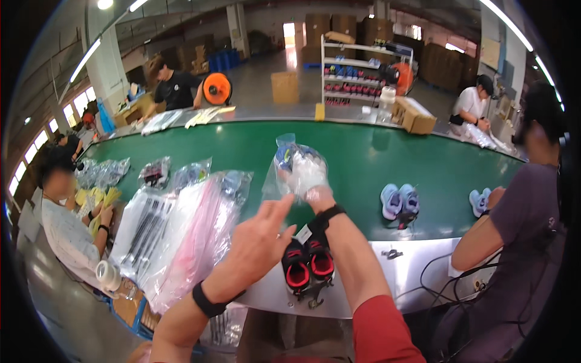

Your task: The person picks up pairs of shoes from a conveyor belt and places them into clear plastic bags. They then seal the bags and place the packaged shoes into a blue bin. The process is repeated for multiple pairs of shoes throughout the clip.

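My right hand (pixel 310 175), in a whitish covering that looks like a glove, is over a clear plastic bag with blue shoes (pixel 283 156) on the green belt. Its fingers seem to grip the bag, though they are partly blurred. My left hand (pixel 257 239) hovers nearer to me with fingers stretched out and nothing in it. Below my hands, a pair of black shoes with red linings (pixel 308 266) sits on the metal ledge, a white tag at its far end. To the right, a pair of light blue shoes (pixel 399 202) stands on the belt.
Clear plastic bags (pixel 187 233) are heaped at left, with bagged shoes (pixel 154 172) behind them. A co-worker (pixel 514 224) at right is beside more blue shoes (pixel 479 201) and black cables (pixel 442 272). Another person (pixel 72 218) handles yellow material at left. A cardboard box (pixel 413 115) stands across the belt.
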Motion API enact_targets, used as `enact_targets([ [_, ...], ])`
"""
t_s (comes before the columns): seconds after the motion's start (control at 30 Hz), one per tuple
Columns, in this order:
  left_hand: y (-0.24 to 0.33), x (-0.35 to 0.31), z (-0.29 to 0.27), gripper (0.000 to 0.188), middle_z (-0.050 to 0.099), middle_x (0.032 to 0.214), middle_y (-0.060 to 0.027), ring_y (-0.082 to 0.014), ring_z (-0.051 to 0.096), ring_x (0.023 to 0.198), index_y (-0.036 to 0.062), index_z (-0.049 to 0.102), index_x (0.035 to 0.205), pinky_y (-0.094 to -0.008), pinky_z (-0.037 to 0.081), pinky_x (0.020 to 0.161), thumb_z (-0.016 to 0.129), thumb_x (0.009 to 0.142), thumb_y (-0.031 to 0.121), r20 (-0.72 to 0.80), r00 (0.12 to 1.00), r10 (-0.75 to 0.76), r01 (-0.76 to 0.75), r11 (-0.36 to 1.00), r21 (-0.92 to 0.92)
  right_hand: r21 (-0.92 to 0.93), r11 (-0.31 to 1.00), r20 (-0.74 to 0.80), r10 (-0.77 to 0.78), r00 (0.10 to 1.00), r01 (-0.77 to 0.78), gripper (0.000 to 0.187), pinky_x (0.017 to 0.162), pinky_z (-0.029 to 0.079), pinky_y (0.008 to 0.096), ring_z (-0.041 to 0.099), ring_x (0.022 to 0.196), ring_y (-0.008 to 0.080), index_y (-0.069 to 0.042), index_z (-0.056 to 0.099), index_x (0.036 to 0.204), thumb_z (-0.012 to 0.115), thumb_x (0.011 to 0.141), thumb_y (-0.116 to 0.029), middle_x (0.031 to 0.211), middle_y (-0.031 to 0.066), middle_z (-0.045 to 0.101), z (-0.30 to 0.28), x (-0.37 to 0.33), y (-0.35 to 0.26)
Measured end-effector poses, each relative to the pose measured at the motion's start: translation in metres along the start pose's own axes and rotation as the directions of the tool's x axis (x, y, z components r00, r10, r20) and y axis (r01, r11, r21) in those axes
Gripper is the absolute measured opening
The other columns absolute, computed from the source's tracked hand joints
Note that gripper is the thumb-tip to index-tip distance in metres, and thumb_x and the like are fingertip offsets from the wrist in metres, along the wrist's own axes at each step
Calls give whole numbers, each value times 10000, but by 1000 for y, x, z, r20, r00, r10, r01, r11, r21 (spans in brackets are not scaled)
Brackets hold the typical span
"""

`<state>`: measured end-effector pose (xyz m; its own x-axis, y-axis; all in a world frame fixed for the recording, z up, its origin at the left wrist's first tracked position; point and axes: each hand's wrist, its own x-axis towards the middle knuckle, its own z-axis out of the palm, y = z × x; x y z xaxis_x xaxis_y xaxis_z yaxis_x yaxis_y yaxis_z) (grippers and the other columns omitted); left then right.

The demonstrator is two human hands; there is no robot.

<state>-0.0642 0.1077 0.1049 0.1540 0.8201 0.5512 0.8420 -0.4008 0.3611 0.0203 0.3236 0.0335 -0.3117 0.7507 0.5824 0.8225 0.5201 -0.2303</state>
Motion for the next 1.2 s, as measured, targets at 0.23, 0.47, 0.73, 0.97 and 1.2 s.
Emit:
enact_targets([
  [0.23, -35, -141, -56, 297, 657, 834, -97, -274, 644, 729, 91, 583, 1158, -375, 513, 664, 602, 895, 228, 722, 675, -150, 389, 904, -177, 436, 900, 340, -152, 928, -12, 310, 796, 502, 387, 649, 887, 322, -70, 670, 1024, 526, 874, -300, 965, 167, 666, -40, -77, -8],
  [0.47, -175, -469, 38, 194, 676, 830, -133, -287, 660, 781, 58, 664, 894, -384, 515, 692, 558, 852, 215, 658, 176, -732, 888, 407, 215, 695, 655, 169, 249, 954, -295, 263, 883, 446, 279, 604, 1007, 169, 46, 581, 1115, 482, 979, -155, 1049, 101, 638, -68, -177, -3],
  [0.73, -287, -566, 167, 231, 661, 990, -207, -377, 632, 969, 66, 676, 937, -454, 506, 821, 536, 798, 187, 303, -65, -951, 998, -58, 31, 395, 700, 279, 526, 804, -595, 226, 784, 505, 351, 609, 837, 253, 35, 578, 1106, 499, 926, -75, 1029, 149, 635, -36, -276, 18],
  [0.97, -329, -641, 273, 320, 620, 1111, -181, -349, 600, 1065, 54, 590, 1124, -452, 493, 884, 558, 828, 172, 331, -73, -941, 997, -77, 2, 109, 859, 848, 182, 497, -500, 239, 805, 498, 355, 606, 862, 259, 33, 570, 1127, 503, 926, -78, 1037, 152, 633, 119, -305, -116],
  [1.2, -359, -652, 355, 286, 633, 1094, -172, -333, 614, 1043, 38, 599, 1089, -445, 502, 871, 558, 817, 117, 150, -97, -984, 995, -98, 3, 53, 942, 968, 34, 249, -333, 253, 825, 492, 359, 604, 888, 264, 30, 563, 1147, 508, 926, -80, 1045, 155, 631, 219, -336, -157],
])
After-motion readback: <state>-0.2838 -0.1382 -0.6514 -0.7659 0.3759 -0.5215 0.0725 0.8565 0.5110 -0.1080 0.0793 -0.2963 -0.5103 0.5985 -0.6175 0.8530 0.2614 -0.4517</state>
